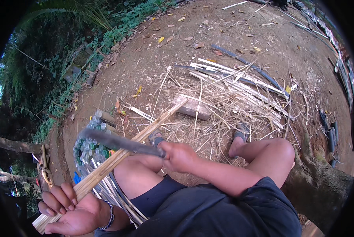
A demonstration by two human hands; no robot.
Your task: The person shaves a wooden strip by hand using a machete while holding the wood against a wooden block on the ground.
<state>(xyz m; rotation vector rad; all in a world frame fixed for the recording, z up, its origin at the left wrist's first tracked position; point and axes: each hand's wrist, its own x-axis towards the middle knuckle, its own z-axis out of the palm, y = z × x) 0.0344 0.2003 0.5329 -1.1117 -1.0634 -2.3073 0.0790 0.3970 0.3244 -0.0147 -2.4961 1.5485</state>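
Observation:
My left hand [72, 213], with a chain bracelet at the wrist, is closed around the lower end of a long split bamboo strip [100, 172]. The strip slants up and away to the right, and its far end lies over a brick-like block [192, 107] on the ground. In my right hand [181, 157] is a large knife [117, 141], gripped near my knee. Its dark blade points left and crosses over the strip; motion blurs it, so I cannot tell whether it touches the bamboo.
Beyond my sandalled feet lie thin shavings [220, 106] and pale split strips [240, 85]. A dark pipe-like length [248, 65] lies behind them. Bundled plastic bottles [92, 146] stand left of my leg, with more strips [115, 197] beside my thigh. A tree trunk [319, 177] is at right.

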